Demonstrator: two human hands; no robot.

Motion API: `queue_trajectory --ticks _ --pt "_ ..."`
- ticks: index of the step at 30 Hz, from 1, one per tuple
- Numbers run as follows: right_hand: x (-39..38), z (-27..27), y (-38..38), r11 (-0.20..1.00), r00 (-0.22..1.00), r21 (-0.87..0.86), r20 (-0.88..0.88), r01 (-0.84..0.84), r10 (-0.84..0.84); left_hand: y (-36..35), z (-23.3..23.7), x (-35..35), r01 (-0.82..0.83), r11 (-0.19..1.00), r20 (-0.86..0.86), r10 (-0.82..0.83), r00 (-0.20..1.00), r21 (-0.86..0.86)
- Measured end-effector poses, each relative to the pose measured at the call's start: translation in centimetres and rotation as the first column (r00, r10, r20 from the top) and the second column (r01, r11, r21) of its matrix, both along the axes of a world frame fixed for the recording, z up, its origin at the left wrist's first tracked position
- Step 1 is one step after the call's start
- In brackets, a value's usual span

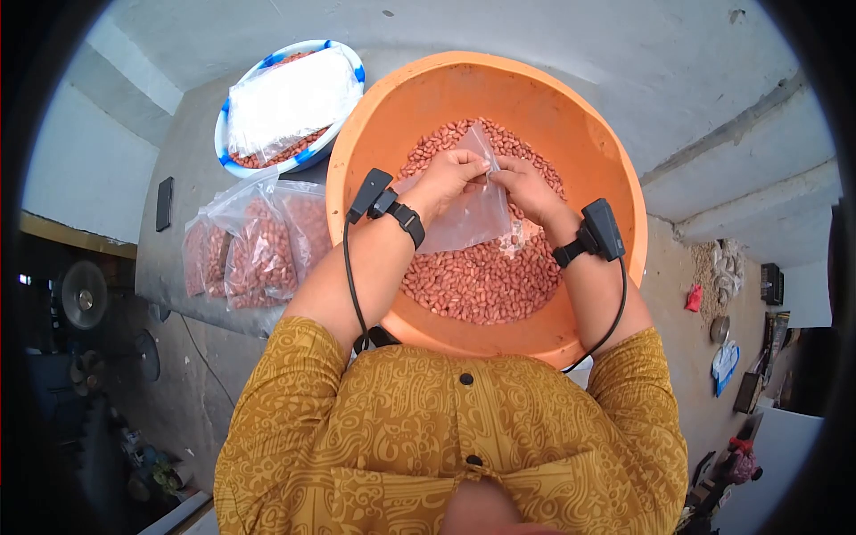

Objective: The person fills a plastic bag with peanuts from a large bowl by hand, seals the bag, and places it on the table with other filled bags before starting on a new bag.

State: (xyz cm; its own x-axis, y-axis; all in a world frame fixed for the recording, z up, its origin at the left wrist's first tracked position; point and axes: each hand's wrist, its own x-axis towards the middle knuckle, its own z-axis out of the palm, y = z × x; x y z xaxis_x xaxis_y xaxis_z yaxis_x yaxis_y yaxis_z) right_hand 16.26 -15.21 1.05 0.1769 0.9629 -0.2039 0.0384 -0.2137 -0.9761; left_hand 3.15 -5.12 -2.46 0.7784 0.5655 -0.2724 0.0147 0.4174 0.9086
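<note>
Both my hands pinch the upper edge of a clear plastic bag (468,218) above a big orange basin (615,196). My left hand (450,178) has its fingers closed on the bag's edge, and my right hand (528,185) grips the same edge just beside it. The bag looks flat, with no peanuts visible inside. Beneath it, reddish-brown peanuts (481,290) cover the bottom of the basin. A small pale, shiny patch shows on the peanuts below my right hand; I cannot make out what it is.
Left of the basin, several clear bags filled with peanuts (259,254) stand on a dark table (192,156). Behind them is a blue-and-white basin (334,143) of peanuts with a stack of white plastic bags (290,102) on top. A black phone-like object (164,203) lies near the table's left edge.
</note>
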Motion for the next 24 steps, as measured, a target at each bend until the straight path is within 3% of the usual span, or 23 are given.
queue_trajectory --ticks 1,6,10,12,13,16,17,19,22,24 --pt "0.1 -0.2 0.0 0.999 0.998 0.011 -0.043 0.037 -0.036 0.0 0.1 0.0 -0.030 1.000 0.010 0.030 1.000 -0.007" --pt "0.9 0.1 0.4 0.988 0.957 0.037 0.248 0.148 -0.152 0.1 0.5 0.4 -0.242 0.970 0.092 0.239 0.967 0.024" --pt "2.8 -2.1 0.8 0.942 0.856 0.132 0.392 0.309 -0.336 0.2 2.2 0.2 -0.432 0.876 0.223 0.474 0.852 -0.213" --pt "3.6 -1.6 0.8 0.922 0.856 0.089 0.346 0.376 -0.383 0.8 3.5 0.5 -0.537 0.771 0.250 0.626 0.739 -0.341" --pt "3.8 -1.2 0.6 0.911 0.856 0.060 0.323 0.408 -0.404 1.1 3.3 0.4 -0.496 0.812 0.299 0.577 0.760 -0.309" --pt "3.5 -1.5 0.7 0.901 0.881 0.146 0.195 0.408 -0.431 0.8 3.3 0.5 -0.395 0.912 0.305 0.347 0.887 0.112" --pt "3.5 -1.2 1.1 0.906 0.890 0.163 0.184 0.390 -0.416 1.0 3.2 0.5 -0.382 0.859 0.295 0.288 0.911 0.340" --pt "2.3 -1.1 1.2 0.905 0.906 0.188 0.118 0.381 -0.406 1.0 2.6 -0.4 -0.249 0.619 0.180 0.173 0.968 0.745" --pt "1.4 -1.2 1.1 0.917 0.928 0.250 0.128 0.310 -0.349 0.6 2.7 -1.0 -0.218 0.549 0.003 0.365 0.931 0.807" --pt "1.5 -2.2 1.1 0.937 0.956 0.188 -0.028 0.293 -0.293 1.2 1.8 -1.4 -0.195 0.404 -0.014 0.459 0.888 0.894"
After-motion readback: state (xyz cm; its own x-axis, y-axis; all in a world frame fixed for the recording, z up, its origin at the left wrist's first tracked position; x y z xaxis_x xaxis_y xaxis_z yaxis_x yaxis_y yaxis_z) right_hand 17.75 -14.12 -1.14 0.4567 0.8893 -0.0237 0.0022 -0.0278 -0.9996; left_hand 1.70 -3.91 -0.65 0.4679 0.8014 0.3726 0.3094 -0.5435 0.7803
